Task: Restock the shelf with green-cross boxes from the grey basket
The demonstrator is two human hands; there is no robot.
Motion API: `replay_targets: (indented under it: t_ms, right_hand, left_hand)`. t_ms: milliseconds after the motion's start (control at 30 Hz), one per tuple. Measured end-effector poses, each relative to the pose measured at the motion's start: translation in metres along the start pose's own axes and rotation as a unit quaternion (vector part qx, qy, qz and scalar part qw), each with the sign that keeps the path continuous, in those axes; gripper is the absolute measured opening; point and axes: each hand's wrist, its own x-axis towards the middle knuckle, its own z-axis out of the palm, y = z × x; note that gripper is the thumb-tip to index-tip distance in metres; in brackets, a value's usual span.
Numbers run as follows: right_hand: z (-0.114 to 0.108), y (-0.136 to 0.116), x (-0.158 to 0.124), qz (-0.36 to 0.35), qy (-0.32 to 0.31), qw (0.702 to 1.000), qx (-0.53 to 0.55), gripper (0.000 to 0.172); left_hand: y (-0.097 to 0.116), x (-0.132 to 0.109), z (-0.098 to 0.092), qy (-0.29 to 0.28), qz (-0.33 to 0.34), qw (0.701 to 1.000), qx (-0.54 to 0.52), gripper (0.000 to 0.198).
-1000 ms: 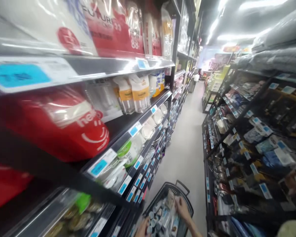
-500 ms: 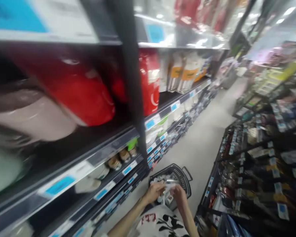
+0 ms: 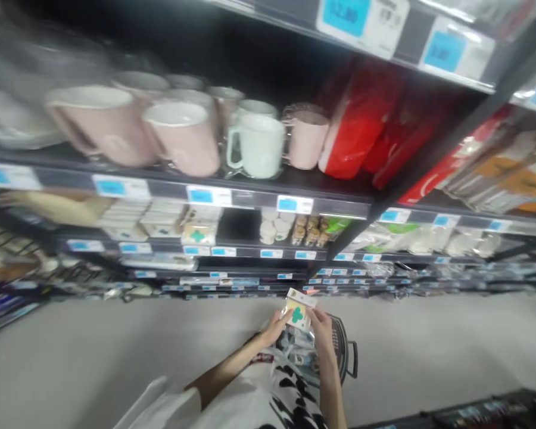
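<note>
Holding pack (image 3: 298,310) in left hand (image 3: 274,328) and right hand (image 3: 320,325), both grips closed on its edges, just above basket (image 3: 345,357); clear of basket, not yet on shelf (image 3: 250,196), more goods left inside

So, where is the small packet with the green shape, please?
Low centre of the head view: the packet is held by the left hand and right hand above the basket.
</note>
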Motion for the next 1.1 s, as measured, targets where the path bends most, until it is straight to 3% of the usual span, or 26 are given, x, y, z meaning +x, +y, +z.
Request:
replay_targets:
  t_ms: [167, 267, 400, 500, 600, 700, 767, 867, 933, 1033, 1100]
  right_hand:
    - [0.055, 0.013, -0.006, 0.034, -0.098, 0.995, -0.007, 0.042]
    - [0.091, 0.019, -0.016, 0.046, -0.126, 0.991, -0.001, 0.041]
    - [0.12, 0.016, -0.024, 0.052, -0.151, 0.987, 0.014, 0.042]
    - [0.135, 0.004, -0.022, 0.043, -0.185, 0.982, -0.001, 0.046]
    - [0.161, -0.009, -0.016, 0.01, -0.216, 0.976, -0.029, 0.05]
    - [0.201, -0.013, -0.011, -0.031, -0.173, 0.984, -0.024, 0.047]
    - [0.228, -0.012, -0.009, -0.054, -0.126, 0.991, -0.008, 0.045]
    - [0.261, -0.015, -0.002, -0.093, -0.07, 0.993, 0.01, 0.046]
    - [0.277, -0.024, 0.006, -0.12, -0.047, 0.991, 0.021, 0.048]
    - [0.3, -0.047, 0.022, -0.168, -0.028, 0.985, 0.02, 0.042]
    - [0.317, -0.064, 0.032, -0.202, -0.024, 0.979, -0.009, 0.038]
  left_hand:
    - [-0.008, -0.044, -0.038, 0.073, 0.028, 0.997, 0.014, 0.082]
    - [-0.005, -0.065, -0.066, 0.124, 0.042, 0.991, -0.006, 0.085]
    - [0.006, -0.079, -0.086, 0.145, 0.048, 0.987, -0.053, 0.083]
    - [0.022, -0.078, -0.101, 0.125, 0.066, 0.989, -0.032, 0.082]
    - [0.047, -0.073, -0.131, 0.088, 0.096, 0.991, 0.026, 0.08]
    - [0.076, -0.07, -0.176, 0.054, 0.138, 0.986, 0.073, 0.078]
    - [0.094, -0.07, -0.207, 0.069, 0.176, 0.975, 0.115, 0.073]
    - [0.114, -0.073, -0.248, 0.137, 0.258, 0.931, 0.221, 0.061]
    - [0.124, -0.072, -0.265, 0.171, 0.333, 0.874, 0.311, 0.048]
    - [0.136, -0.068, -0.279, 0.202, 0.415, 0.775, 0.432, 0.041]
    - [0.145, -0.063, -0.284, 0.227, 0.427, 0.731, 0.482, 0.045]
